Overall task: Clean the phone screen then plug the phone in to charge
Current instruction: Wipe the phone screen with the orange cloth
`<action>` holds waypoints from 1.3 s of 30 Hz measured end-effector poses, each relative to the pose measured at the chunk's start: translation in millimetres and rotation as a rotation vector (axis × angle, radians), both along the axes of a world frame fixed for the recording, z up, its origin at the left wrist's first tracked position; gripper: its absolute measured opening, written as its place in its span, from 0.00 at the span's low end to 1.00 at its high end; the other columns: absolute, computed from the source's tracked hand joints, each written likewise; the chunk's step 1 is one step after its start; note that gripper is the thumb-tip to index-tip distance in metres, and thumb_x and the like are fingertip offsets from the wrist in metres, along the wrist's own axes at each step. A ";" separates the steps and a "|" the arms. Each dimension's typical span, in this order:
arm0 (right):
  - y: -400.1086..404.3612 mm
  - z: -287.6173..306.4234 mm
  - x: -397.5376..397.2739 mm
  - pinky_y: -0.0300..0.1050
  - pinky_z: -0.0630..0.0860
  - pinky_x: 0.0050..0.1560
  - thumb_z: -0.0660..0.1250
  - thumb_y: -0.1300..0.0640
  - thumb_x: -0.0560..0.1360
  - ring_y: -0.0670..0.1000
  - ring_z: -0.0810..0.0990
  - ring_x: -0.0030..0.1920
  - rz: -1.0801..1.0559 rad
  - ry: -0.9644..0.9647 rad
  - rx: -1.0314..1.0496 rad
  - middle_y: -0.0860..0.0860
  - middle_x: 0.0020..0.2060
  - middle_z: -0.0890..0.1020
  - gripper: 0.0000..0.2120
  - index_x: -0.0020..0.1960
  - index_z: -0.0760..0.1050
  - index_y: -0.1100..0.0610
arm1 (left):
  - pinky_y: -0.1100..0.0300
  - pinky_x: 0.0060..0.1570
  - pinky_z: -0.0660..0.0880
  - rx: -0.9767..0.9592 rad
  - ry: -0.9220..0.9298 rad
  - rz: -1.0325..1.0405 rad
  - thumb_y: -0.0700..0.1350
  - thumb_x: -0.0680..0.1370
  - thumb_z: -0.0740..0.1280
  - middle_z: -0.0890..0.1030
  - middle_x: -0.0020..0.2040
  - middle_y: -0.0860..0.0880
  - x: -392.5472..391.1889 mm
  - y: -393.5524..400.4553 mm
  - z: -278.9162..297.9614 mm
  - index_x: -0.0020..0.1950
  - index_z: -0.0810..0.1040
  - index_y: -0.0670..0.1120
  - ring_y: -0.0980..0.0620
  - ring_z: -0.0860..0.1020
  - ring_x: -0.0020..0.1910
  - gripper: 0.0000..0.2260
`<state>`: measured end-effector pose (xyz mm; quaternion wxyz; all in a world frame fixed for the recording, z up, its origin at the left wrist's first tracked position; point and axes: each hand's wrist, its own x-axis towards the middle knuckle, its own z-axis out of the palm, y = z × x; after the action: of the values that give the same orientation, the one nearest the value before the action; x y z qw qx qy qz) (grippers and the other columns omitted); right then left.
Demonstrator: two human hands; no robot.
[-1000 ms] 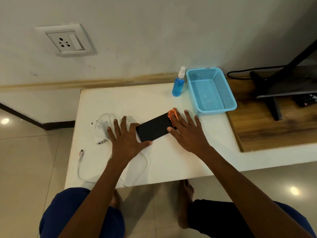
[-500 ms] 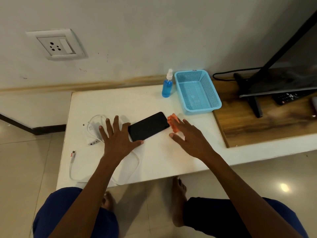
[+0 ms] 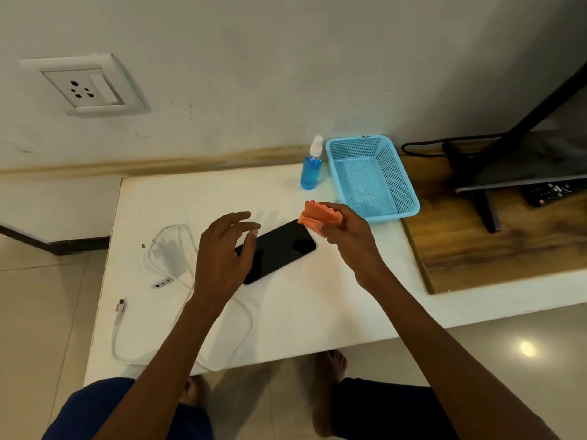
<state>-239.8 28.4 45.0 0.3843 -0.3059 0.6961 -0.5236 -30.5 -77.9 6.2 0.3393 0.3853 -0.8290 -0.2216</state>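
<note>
A black phone [image 3: 279, 249] lies screen up on the white table [image 3: 305, 312], slanted. My right hand [image 3: 346, 236] is raised just off the phone's far right corner, pinching a crumpled orange cloth [image 3: 319, 217]. My left hand [image 3: 222, 255] hovers over the phone's left end, fingers spread and curled, holding nothing. A white charger adapter [image 3: 168, 254] with its white cable [image 3: 244, 315] lies left of the phone; the cable's plug end [image 3: 120, 308] rests near the table's left edge. A wall socket [image 3: 84, 87] sits on the wall at upper left.
A blue spray bottle [image 3: 311, 168] stands at the table's back, beside a light-blue mesh basket [image 3: 371, 179]. To the right, a wooden board [image 3: 495, 242] carries a black monitor stand [image 3: 482, 185] and a remote [image 3: 552, 192]. My knees and feet are below the table edge.
My right hand lifted the orange cloth off the table beside the phone. My left hand rose from lying flat on the phone's left end to hovering above it.
</note>
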 end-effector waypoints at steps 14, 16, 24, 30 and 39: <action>-6.4 -6.3 21.3 0.46 0.77 0.47 0.71 0.49 0.75 0.51 0.83 0.48 0.007 -0.291 0.116 0.50 0.46 0.86 0.07 0.50 0.83 0.49 | 0.80 0.45 0.68 0.713 0.092 -0.089 0.61 0.78 0.64 0.82 0.47 0.66 -20.2 23.0 16.0 0.59 0.80 0.56 0.70 0.78 0.48 0.15; -8.5 -6.7 19.8 0.45 0.77 0.45 0.71 0.52 0.76 0.50 0.82 0.45 0.024 -0.285 0.099 0.51 0.43 0.85 0.05 0.50 0.82 0.51 | 0.76 0.41 0.71 0.837 0.144 -0.052 0.60 0.78 0.66 0.82 0.42 0.66 -21.4 20.9 15.3 0.54 0.81 0.58 0.69 0.79 0.42 0.10; -10.6 3.3 14.8 0.43 0.78 0.46 0.73 0.52 0.71 0.50 0.84 0.46 0.230 -0.167 0.079 0.50 0.47 0.86 0.22 0.65 0.76 0.51 | 0.71 0.37 0.74 0.893 0.360 0.029 0.48 0.80 0.67 0.82 0.38 0.53 -30.7 31.0 21.5 0.47 0.80 0.49 0.61 0.77 0.35 0.05; -4.7 1.7 8.4 0.34 0.74 0.36 0.78 0.51 0.69 0.45 0.79 0.39 0.152 0.013 0.036 0.50 0.42 0.81 0.21 0.59 0.76 0.45 | 0.64 0.49 0.79 0.920 0.374 0.028 0.53 0.79 0.67 0.83 0.40 0.61 -50.4 49.3 22.1 0.50 0.80 0.52 0.63 0.81 0.40 0.06; -0.1 -1.9 0.5 0.38 0.75 0.39 0.75 0.48 0.72 0.44 0.81 0.42 0.131 0.035 0.087 0.43 0.44 0.82 0.12 0.53 0.77 0.48 | 0.62 0.49 0.80 0.909 0.449 0.102 0.52 0.75 0.73 0.84 0.48 0.49 -58.2 55.7 20.4 0.51 0.75 0.52 0.53 0.84 0.47 0.10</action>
<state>-239.2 28.3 43.1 0.4186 -0.3431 0.7032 -0.4610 -88.8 -22.2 26.6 0.3175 0.4770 -0.5356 -0.6203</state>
